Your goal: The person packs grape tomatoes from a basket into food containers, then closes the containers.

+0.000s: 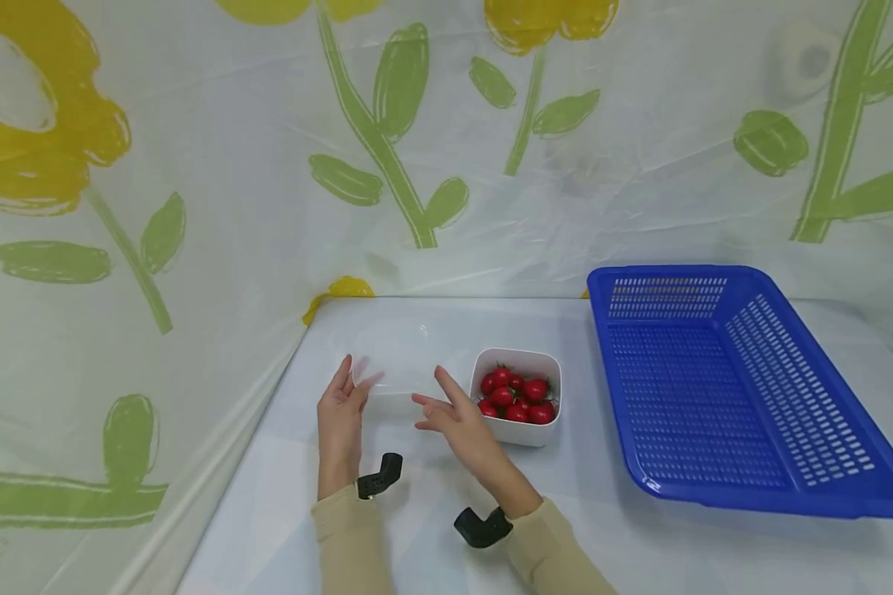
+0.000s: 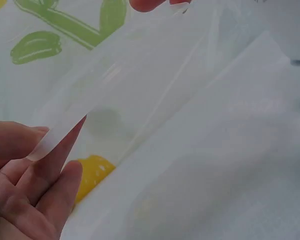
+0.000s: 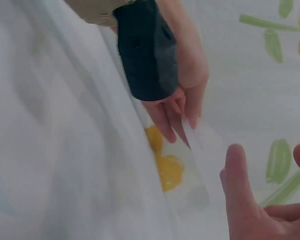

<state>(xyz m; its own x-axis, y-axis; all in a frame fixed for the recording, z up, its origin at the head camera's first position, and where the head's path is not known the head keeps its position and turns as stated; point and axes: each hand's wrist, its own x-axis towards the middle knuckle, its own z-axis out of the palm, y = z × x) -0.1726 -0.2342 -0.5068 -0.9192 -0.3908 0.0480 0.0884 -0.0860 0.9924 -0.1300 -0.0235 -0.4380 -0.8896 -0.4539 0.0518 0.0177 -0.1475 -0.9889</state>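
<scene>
A thin, see-through plastic lid [image 1: 396, 368] is held above the table, tilted. The left hand [image 1: 340, 417] pinches its left edge between thumb and fingers; the left wrist view shows the lid's pale rim [image 2: 42, 149] in that grip. At the lid's right side is the right hand [image 1: 457, 426], its fingers spread, with fingertips [image 2: 149, 4] right at the far edge in the left wrist view. Beside the right hand stands a white square container [image 1: 524, 434] holding several red cherry tomatoes [image 1: 502, 396] with green stems.
A large blue perforated basket [image 1: 628, 450] sits on the right of the white table [image 1: 432, 529]. Behind and to the left hangs a white curtain [image 1: 216, 165] printed with yellow flowers and green leaves. Black wrist mounts [image 1: 482, 527] are strapped at both sleeves.
</scene>
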